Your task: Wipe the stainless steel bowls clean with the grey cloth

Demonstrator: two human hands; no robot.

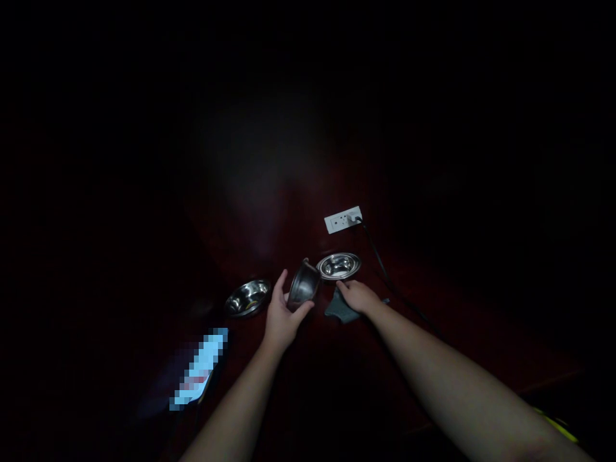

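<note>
In the head view, my left hand (283,317) grips a metal bowl (305,285) that is tilted on its side, thumb along the lower edge and fingers behind it. My right hand (359,295) is closed on a grey-green cloth (341,309), which hangs below the fingers. Just beyond that hand lies a shiny stack of metal bowls or plates (339,265). Left of my left hand sits another shiny metal bowl (248,298), apart from the fingers.
A white socket panel (342,220) with a plug and a black cable (378,255) is at the back right. A lit, pixelated screen (199,369) lies at the lower left. The dark red surface fades into darkness. Something yellow (558,427) shows at lower right.
</note>
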